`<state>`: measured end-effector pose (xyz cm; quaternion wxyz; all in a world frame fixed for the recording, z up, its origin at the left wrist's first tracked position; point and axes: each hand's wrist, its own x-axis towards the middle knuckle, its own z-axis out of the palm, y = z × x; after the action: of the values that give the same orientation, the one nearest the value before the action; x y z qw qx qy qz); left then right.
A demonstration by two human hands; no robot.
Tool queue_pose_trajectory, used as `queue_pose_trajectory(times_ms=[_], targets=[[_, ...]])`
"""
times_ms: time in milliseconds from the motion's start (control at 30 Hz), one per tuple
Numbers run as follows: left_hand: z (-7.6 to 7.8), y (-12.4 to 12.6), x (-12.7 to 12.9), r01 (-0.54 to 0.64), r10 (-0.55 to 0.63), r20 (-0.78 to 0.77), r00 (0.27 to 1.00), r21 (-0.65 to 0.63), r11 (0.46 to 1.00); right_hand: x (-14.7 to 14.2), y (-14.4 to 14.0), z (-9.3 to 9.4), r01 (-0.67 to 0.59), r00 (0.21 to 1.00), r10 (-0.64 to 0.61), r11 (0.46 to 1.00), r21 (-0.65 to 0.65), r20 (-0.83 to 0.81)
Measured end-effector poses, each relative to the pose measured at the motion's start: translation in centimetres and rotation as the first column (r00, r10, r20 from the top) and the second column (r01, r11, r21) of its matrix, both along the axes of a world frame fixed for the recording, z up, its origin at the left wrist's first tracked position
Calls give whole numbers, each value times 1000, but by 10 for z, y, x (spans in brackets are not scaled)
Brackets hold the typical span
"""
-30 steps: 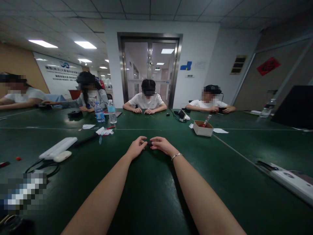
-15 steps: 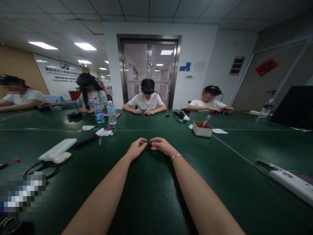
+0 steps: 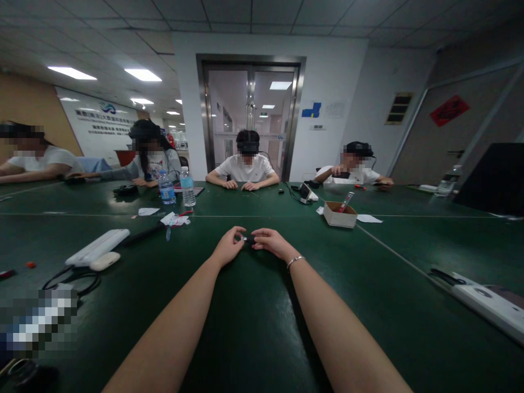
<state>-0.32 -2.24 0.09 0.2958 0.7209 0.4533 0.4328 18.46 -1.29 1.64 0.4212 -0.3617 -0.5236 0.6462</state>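
Observation:
Both my arms stretch forward over the dark green table (image 3: 254,327). My left hand (image 3: 228,246) and my right hand (image 3: 270,243) meet at the fingertips and pinch a small dark object (image 3: 248,238) between them, just above the table. The object is tiny and mostly hidden by my fingers; a pale glint shows on it. A thin bracelet (image 3: 295,260) sits on my right wrist.
White power strips lie at the left (image 3: 97,246) and right (image 3: 487,303). A small cardboard box (image 3: 339,214) with a red tool stands ahead right, two water bottles (image 3: 187,186) ahead left. Several people sit around the far side.
My hands stay together in nearly the same spot; a pale glint now shows on the small object. The person at the far right has raised a hand toward the face.

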Motion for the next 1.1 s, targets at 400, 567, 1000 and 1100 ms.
queue_pose_trajectory(times_ms=[400,567,1000,1100], targets=[[4,-3,2,-21,21,4,1000,-42,999,0,0,0,-8,1000,8,1000,-4,-20],[5,-4,3,-15,15,48,999,-7,1000,0,-1,1,2,1000,-2,1000,1,-13],[5,-4,2,-13,14,18,1000,-47,999,0,0,0,-1,1000,1,1000,-3,-10],[5,-2,2,-18,20,65,998,-34,999,0,-1,0,8,1000,-8,1000,-6,-10]])
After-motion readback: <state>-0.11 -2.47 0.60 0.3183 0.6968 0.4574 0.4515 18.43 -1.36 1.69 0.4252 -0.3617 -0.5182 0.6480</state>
